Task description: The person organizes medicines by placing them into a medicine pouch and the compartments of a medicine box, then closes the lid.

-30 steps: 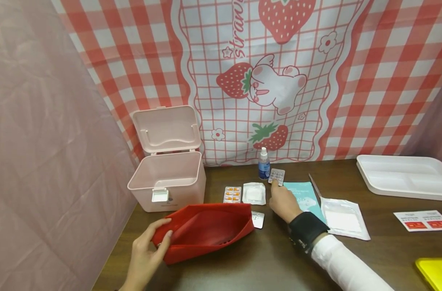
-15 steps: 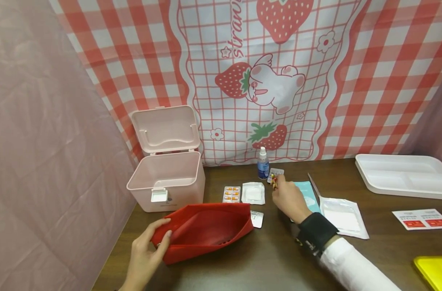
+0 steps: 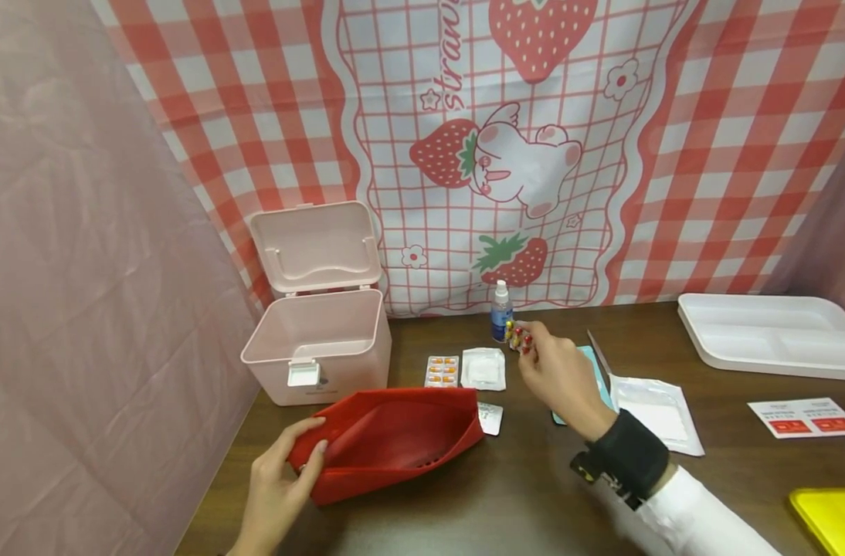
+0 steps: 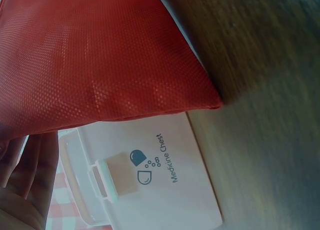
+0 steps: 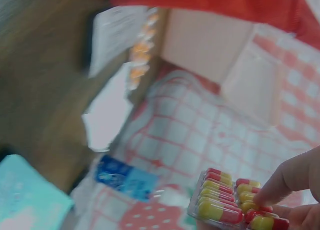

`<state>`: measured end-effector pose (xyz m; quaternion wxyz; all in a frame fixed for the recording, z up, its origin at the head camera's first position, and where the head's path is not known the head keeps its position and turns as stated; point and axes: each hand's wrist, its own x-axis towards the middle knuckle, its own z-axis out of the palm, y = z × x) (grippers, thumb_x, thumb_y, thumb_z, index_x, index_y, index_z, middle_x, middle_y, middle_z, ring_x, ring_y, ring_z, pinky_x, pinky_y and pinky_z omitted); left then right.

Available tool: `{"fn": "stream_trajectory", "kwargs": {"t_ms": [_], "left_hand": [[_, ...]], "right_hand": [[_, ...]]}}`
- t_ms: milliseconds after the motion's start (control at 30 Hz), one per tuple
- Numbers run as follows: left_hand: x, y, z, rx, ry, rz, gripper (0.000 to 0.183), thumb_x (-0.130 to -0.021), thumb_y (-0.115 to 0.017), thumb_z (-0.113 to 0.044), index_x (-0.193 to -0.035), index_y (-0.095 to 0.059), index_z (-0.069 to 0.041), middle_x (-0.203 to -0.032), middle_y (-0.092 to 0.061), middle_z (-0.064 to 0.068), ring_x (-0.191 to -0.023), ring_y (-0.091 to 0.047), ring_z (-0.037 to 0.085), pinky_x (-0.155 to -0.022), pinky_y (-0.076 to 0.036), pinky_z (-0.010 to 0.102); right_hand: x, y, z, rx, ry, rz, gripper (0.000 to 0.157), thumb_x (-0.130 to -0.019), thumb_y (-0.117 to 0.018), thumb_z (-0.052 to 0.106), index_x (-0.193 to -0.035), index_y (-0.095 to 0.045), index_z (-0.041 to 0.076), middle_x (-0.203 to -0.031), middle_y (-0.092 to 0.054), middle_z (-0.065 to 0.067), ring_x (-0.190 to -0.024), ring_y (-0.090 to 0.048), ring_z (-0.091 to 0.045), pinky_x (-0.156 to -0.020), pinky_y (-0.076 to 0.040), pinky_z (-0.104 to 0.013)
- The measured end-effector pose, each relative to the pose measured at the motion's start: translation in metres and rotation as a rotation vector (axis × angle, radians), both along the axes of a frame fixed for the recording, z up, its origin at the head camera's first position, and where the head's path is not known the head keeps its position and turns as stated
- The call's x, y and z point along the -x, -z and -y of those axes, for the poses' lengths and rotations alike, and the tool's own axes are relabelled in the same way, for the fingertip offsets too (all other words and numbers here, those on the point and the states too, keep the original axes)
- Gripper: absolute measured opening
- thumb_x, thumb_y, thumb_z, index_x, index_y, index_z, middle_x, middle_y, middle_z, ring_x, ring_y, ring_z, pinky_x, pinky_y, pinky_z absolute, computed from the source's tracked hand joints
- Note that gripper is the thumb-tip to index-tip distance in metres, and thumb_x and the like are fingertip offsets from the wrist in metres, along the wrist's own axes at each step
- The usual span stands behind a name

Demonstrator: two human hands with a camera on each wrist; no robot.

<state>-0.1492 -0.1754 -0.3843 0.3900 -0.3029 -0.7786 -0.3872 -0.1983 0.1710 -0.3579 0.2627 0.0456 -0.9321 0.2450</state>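
Note:
My left hand [image 3: 278, 480] pinches the left end of a red fabric pouch [image 3: 367, 486], whose mouth gapes upward on the table. In the left wrist view, the pouch's woven side [image 4: 100, 64] fills the top, with fingers [image 4: 37, 175] at its edge. My right hand [image 3: 565, 378] holds a blister pack of red and yellow capsules [image 3: 517, 338] above the table, in front of a blue-labelled spray bottle [image 3: 501, 315]. Thumb and fingers grip one end of this pack [image 5: 220, 197] in the right wrist view. Below the right forearm, a teal packet [image 3: 598, 371] is partly covered.
An open pink medicine chest [image 3: 346, 378] stands behind the pouch. Orange capsules in a blister pack [image 3: 442, 371], a white gauze packet [image 3: 483, 369] and a silver packet [image 3: 490, 418] lie nearby. Tweezers [image 3: 598, 351], a dressing packet [image 3: 659, 413], a white tray [image 3: 763, 359] and a yellow item [image 3: 833, 517] are rightward.
The right hand has picked the capsule blister pack up from beside the bottle, tilting its capsule side into view. The left hand and pouch stay in place.

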Motion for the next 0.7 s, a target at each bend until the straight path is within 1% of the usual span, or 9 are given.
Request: {"fn": "stream_trajectory", "kwargs": {"t_ms": [100,200,333,433,567,700], "left_hand": [[0.000,0.000,0.000,-0.002,0.001,-0.003,0.036,-0.066,-0.067,0.015,-0.100,-0.063,0.003,-0.086,-0.068,0.015,-0.073,-0.063,0.012,-0.071,-0.045,0.011],[0.000,-0.001,0.000,-0.003,0.006,-0.006,0.035,-0.067,-0.067,0.014,-0.100,-0.063,0.004,-0.086,-0.067,0.015,-0.073,-0.063,0.012,-0.070,-0.045,0.011],[0.001,0.000,0.000,-0.005,0.006,-0.006,0.032,-0.070,-0.067,0.011,-0.100,-0.063,0.004,-0.086,-0.067,0.015,-0.072,-0.063,0.012,-0.069,-0.045,0.012],[0.001,0.000,0.000,-0.004,0.004,-0.005,0.034,-0.068,-0.067,0.013,-0.100,-0.063,0.004,-0.085,-0.067,0.015,-0.071,-0.062,0.012,-0.068,-0.045,0.012],[0.001,0.000,0.000,-0.005,0.007,-0.006,0.042,-0.061,-0.067,0.019,-0.100,-0.063,0.004,-0.084,-0.067,0.015,-0.065,-0.058,0.007,-0.061,-0.043,0.014],[0.000,0.000,-0.001,-0.005,0.010,-0.008,0.042,-0.060,-0.066,0.020,-0.100,-0.063,0.005,-0.083,-0.067,0.015,-0.061,-0.054,0.005,-0.057,-0.041,0.015]], "right_hand": [[-0.007,-0.011,0.008,-0.003,-0.026,-0.053,0.033,-0.077,-0.050,0.003,-0.108,-0.058,0.003,-0.053,-0.048,-0.002,-0.043,-0.033,-0.010,-0.038,-0.024,-0.024],[-0.015,-0.021,0.017,-0.025,-0.052,-0.117,0.032,-0.075,-0.051,0.003,-0.106,-0.060,0.004,-0.052,-0.049,-0.001,-0.043,-0.031,-0.009,-0.038,-0.023,-0.023],[-0.024,-0.029,0.029,-0.056,-0.085,-0.203,0.031,-0.073,-0.053,0.001,-0.103,-0.060,0.004,-0.059,-0.056,-0.001,-0.043,-0.031,-0.008,-0.038,-0.024,-0.022],[-0.031,-0.034,0.037,-0.069,-0.105,-0.237,0.032,-0.071,-0.054,0.000,-0.102,-0.062,0.005,-0.067,-0.060,-0.001,-0.044,-0.034,-0.007,-0.040,-0.027,-0.022],[-0.040,-0.039,0.047,-0.081,-0.135,-0.256,0.033,-0.072,-0.055,0.000,-0.103,-0.063,0.009,-0.078,-0.067,-0.002,-0.047,-0.038,-0.007,-0.042,-0.031,-0.021],[-0.050,-0.043,0.057,-0.096,-0.192,-0.294,0.037,-0.071,-0.057,-0.001,-0.104,-0.064,0.012,-0.086,-0.069,-0.001,-0.052,-0.049,-0.007,-0.043,-0.036,-0.021]]}}
